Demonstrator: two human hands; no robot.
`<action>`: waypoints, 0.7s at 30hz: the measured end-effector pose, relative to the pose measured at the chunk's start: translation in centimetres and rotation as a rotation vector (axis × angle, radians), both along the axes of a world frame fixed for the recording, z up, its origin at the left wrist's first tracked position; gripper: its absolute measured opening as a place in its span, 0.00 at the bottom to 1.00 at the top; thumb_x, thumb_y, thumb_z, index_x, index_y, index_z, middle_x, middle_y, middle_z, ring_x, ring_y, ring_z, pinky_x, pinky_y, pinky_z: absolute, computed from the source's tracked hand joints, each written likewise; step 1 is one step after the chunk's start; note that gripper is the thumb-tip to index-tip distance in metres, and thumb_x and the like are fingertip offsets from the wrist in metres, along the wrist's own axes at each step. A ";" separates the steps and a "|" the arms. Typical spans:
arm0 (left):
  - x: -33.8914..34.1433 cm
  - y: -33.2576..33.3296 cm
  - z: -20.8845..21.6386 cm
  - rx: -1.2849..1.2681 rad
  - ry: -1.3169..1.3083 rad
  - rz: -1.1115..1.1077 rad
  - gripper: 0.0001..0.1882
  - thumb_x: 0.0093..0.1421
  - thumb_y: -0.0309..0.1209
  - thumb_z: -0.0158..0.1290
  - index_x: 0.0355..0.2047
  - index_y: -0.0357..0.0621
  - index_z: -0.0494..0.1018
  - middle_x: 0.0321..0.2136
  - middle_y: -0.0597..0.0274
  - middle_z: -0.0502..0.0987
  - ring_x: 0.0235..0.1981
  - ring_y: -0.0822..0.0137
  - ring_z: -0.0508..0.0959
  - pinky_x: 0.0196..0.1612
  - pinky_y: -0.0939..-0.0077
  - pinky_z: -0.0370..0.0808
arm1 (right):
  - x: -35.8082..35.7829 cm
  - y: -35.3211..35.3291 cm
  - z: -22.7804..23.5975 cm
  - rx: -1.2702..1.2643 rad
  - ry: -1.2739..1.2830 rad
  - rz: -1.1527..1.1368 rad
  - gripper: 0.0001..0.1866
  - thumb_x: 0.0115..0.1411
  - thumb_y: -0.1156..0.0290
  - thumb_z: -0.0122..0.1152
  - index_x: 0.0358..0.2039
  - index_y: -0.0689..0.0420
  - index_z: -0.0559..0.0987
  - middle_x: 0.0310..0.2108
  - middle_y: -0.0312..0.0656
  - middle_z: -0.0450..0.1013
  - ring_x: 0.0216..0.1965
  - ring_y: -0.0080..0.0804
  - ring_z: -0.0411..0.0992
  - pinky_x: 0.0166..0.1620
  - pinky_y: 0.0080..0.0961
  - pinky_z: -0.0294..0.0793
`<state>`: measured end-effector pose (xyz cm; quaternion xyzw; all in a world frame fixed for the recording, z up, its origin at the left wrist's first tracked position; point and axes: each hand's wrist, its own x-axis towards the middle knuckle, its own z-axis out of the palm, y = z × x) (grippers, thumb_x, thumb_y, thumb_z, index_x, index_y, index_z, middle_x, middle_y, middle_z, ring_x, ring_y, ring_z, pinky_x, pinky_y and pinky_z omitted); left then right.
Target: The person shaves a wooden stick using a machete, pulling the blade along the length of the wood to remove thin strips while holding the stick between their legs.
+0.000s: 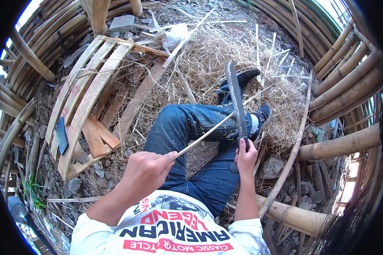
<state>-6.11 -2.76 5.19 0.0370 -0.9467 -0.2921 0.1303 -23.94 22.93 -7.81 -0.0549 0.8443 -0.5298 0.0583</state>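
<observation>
My left hand (147,171) is closed round the near end of a thin bamboo strip (215,128), which slants up and away to the right across my legs. In my right hand (246,158) is the dark handle of a machete (237,100), its long blade pointing away from me. Strip and blade cross near the blade's middle; whether they touch I cannot tell. Both tools are held above my jeans (170,123), which are flecked with pale shavings. My fingertips on the left are partly hidden behind the hand.
Curly bamboo shavings (212,46) cover the ground ahead. At left lies a slatted wooden pallet (95,80) with a phone (61,135) on it. Bamboo poles (340,142) wall the space, and a long pole (300,136) lies at right. A white bag (177,34) sits at the back.
</observation>
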 end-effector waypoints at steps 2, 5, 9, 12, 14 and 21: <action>-0.3 0.1 -0.1 0.019 0.018 -0.006 0.11 0.50 0.24 0.61 0.36 0.42 0.81 0.18 0.55 0.78 0.19 0.57 0.78 0.24 0.66 0.74 | 0.3 -0.3 0.1 -0.027 -0.036 -0.026 0.18 0.66 0.56 0.56 0.34 0.61 0.76 0.15 0.33 0.68 0.13 0.18 0.66 0.16 0.19 0.62; -1.1 -0.3 -1.0 -0.016 0.051 0.002 0.11 0.51 0.24 0.61 0.36 0.42 0.81 0.19 0.55 0.78 0.19 0.57 0.78 0.24 0.66 0.74 | 4.5 -2.8 3.3 -0.104 -0.167 0.026 0.15 0.66 0.60 0.56 0.35 0.61 0.75 0.18 0.34 0.69 0.15 0.17 0.67 0.18 0.19 0.64; -1.8 -0.1 -2.0 -0.035 0.020 -0.010 0.11 0.51 0.25 0.61 0.36 0.43 0.81 0.18 0.55 0.77 0.19 0.57 0.78 0.23 0.66 0.73 | 10.5 -4.8 5.9 -0.046 -0.061 0.286 0.20 0.61 0.60 0.63 0.43 0.65 0.75 0.23 0.47 0.75 0.26 0.36 0.78 0.30 0.29 0.74; -1.2 -0.2 -1.6 -0.012 0.051 0.015 0.11 0.51 0.25 0.61 0.36 0.43 0.81 0.17 0.56 0.76 0.19 0.57 0.78 0.23 0.66 0.72 | 9.9 -5.2 6.0 -0.029 0.170 0.336 0.21 0.61 0.59 0.63 0.42 0.67 0.75 0.22 0.47 0.73 0.25 0.35 0.75 0.30 0.28 0.73; -0.8 -0.2 -0.9 -0.034 0.028 -0.001 0.11 0.51 0.25 0.61 0.36 0.43 0.81 0.17 0.56 0.76 0.18 0.58 0.77 0.23 0.66 0.72 | 7.6 -4.5 5.4 0.003 0.201 0.302 0.21 0.62 0.58 0.62 0.42 0.66 0.76 0.19 0.42 0.71 0.21 0.25 0.70 0.28 0.25 0.70; -0.2 0.6 -0.7 -0.028 0.045 -0.045 0.10 0.51 0.25 0.61 0.36 0.42 0.81 0.16 0.58 0.75 0.17 0.59 0.76 0.22 0.66 0.70 | 0.1 0.0 0.9 -0.027 -0.052 -0.019 0.17 0.68 0.58 0.53 0.36 0.62 0.76 0.16 0.33 0.67 0.12 0.16 0.63 0.15 0.17 0.61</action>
